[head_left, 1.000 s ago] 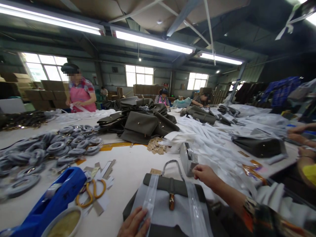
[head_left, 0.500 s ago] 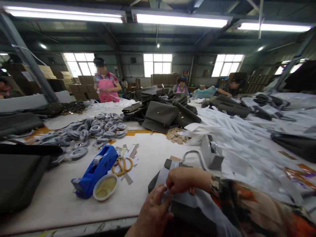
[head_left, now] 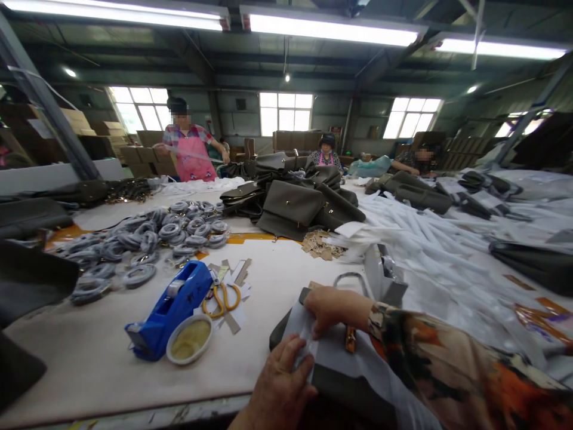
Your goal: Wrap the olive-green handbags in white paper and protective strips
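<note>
A dark grey-green bag [head_left: 353, 388] lies at the table's front edge, partly covered by a thin white wrapping sheet [head_left: 335, 355]. My left hand [head_left: 283, 376] pinches the sheet near its edge with curled fingers. Just above it, my right hand [head_left: 331, 307] is bent over the same sheet, its fingertips pressed together on it and partly hidden. An orange-brown tag [head_left: 350, 339] shows beside my right wrist. Behind that wrist a grey looped handle [head_left: 351, 278] rises.
To the left are a blue tape dispenser [head_left: 172, 310], a white bowl [head_left: 190, 340] and yellow-handled scissors [head_left: 221, 300]. Coiled grey straps [head_left: 168, 233], stacked dark bags [head_left: 290, 206] and a grey tape dispenser [head_left: 385, 278] lie beyond. White sheets [head_left: 439, 251] cover the right. Co-workers stand behind.
My right hand has shifted up along the sheet, away from my left hand, which stays nearly in place. The dark bag at the left edge has moved. The pink-aproned co-worker's arms are spread wider.
</note>
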`<state>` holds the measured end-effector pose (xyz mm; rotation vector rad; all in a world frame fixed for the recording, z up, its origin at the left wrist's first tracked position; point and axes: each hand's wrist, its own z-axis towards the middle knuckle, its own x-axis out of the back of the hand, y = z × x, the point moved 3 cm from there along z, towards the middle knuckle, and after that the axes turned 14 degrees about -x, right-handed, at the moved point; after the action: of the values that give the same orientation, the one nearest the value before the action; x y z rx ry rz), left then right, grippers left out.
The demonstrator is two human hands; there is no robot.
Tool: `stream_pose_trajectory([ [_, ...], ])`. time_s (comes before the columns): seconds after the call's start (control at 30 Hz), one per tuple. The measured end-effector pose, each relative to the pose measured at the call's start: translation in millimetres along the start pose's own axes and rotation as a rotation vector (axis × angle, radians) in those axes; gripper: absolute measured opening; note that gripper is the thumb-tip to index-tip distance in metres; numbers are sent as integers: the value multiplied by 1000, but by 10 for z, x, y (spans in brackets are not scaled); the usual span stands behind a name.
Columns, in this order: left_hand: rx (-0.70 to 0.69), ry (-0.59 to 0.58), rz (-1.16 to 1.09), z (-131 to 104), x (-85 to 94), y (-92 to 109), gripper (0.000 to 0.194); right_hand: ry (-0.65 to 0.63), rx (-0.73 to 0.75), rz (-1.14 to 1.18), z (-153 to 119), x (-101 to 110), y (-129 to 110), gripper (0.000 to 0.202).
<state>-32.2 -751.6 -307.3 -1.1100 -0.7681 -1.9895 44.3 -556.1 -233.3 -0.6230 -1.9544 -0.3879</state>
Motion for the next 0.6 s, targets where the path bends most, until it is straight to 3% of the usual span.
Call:
stream_pose_trajectory([
  [0.13,-3,26,1,-12,-14,-8,51,200,-111,58,-61,108,363,24],
  [0.23,-10,47,-4,-23,-29,-14,51,282,-150,119,-188,38,490,21],
  [0.43,2,67,-98,18,29,16,48,468,142,393,-565,-406,248,24],
  [0.5,30,55,-133,43,55,21,44,457,196,382,-683,-537,149,28],
  [0.6,54,33,-167,72,76,22,37,324,216,299,-785,-647,43,49],
])
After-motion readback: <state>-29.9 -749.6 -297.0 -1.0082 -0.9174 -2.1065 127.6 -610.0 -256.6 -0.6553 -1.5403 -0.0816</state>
